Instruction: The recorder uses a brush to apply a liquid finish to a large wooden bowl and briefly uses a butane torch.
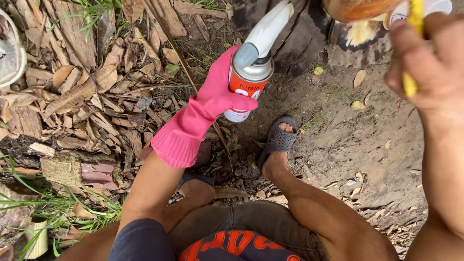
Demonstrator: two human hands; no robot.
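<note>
so the gas canister is up in the middle of the view, an orange and white can with a silver top and a pale grey torch head fitted on it, nozzle pointing up toward the top edge. the left hand, in a pink rubber glove, is wrapped around the can's body from the left side, fingers curled tight round it and thumb across the front near the bottom. off to the upper right the bare right hand is closed around a thin yellow stick-like thing, fingers folded over it so only bits of yellow poke out above and below; can't tell what it really is. just left of that hand there's a rounded brown object at the top edge, mostly cut off, and a white container behind the fingers. below all that is bare dirt ground, a foot in a grey perforated sandal under the can, and dry leaves and bark piled to the left.
</note>
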